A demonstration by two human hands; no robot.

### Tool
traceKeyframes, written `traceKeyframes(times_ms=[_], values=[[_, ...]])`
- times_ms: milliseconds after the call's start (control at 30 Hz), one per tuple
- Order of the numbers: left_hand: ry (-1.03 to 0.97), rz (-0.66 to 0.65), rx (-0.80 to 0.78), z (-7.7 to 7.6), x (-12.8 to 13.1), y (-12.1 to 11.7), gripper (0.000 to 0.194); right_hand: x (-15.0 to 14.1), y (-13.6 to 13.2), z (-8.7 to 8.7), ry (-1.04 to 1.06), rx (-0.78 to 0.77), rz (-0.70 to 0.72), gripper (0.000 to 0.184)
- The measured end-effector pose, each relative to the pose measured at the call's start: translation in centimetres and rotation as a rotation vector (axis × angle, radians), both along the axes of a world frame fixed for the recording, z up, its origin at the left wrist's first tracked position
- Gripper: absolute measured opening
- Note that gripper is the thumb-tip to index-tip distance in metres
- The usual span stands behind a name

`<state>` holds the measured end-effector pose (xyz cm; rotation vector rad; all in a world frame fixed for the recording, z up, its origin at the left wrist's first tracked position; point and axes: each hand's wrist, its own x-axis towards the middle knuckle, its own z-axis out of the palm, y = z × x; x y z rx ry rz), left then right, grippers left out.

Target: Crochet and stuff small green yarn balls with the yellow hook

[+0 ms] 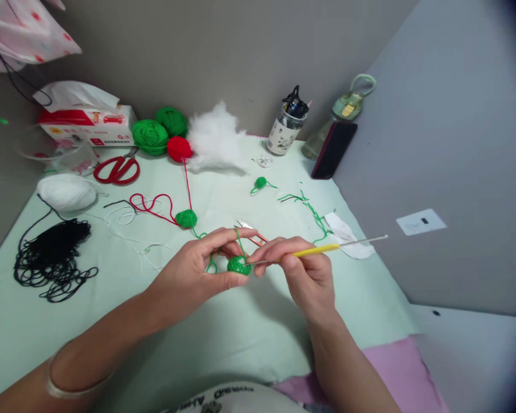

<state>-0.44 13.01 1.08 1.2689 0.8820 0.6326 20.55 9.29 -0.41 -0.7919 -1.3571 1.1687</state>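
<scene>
Grey walls point(249, 51) around a busy pale green cloth

Walls rise behind and to the right of the pale green cloth point(241, 344), the broadest surface below them. Largest on it is a red and white tissue pack point(90, 123), at the back left. At the back right stands a water bottle point(322, 137), with a dark phone point(334, 150) tilted in front of it. Fluffy white stuffing point(217, 137) sits at the back, and a tangle of black yarn point(58, 252) lies at the left.

Two hands are at work near the middle. The left hand point(202, 258) has its index finger raised, a green strand point(241, 244) running down from it; its thumb and another finger, partly hidden, pinch the crochet piece. The right hand point(305, 269) has thumb and fingers clamped on a yellow-handled hook point(316, 250), metal at both ends.

Smaller again are the red-handled scissors point(118, 169), the pen jar point(284, 133), a white yarn ball point(66, 192), two green balls point(150, 136) and a red ball point(179, 149) touching the stuffing. A little green yarn bundle point(186, 218) lies beyond the left hand.

The green crochet piece point(238, 265) is held above the cloth, between the hands. The hook's left tip meets it; whether it passes through a stitch cannot be told. Smallest is a green knob point(260, 183) with loose tails, well beyond the fingers.
</scene>
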Motion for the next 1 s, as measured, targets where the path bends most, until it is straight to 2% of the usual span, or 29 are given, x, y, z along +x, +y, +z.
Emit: traceKeyframes(times_ms=[200, 400, 533, 600, 733, 867, 933, 1000], values=[[0.075, 0.000, 0.028, 0.1, 0.1, 0.0, 0.057, 0.1, 0.1, 0.1, -0.088, 0.065, -0.003, 0.022], [0.188, 0.007, 0.063, -0.1, 0.4, -0.3, 0.055, 0.4, 0.3, 0.5, -0.286, 0.199, 0.057, 0.021], [0.191, 0.071, 0.070, -0.2, 0.9, -0.6, 0.052, 0.2, 0.3, 0.0, -0.429, 0.345, 0.010, 0.022], [0.171, 0.116, 0.088, 0.0, 1.1, -0.7, 0.053, 0.1, 0.3, -0.3, -0.402, 0.364, -0.019, 0.023], [0.122, 0.219, 0.171, 0.3, 1.2, -1.0, 0.052, -0.1, 0.2, -0.2, -0.196, 0.261, -0.070, 0.023], [0.080, 0.250, 0.239, 0.4, 1.0, -1.1, 0.050, -0.5, 0.1, -0.2, -0.119, 0.226, -0.100, 0.023], [0.081, 0.258, 0.266, 0.4, 1.0, -1.2, 0.048, -0.6, 0.0, -0.4, -0.130, 0.259, -0.126, 0.023], [0.105, 0.277, 0.293, 0.4, 1.1, -1.3, 0.047, -0.7, -0.2, -0.8, -0.178, 0.358, -0.158, 0.027]])
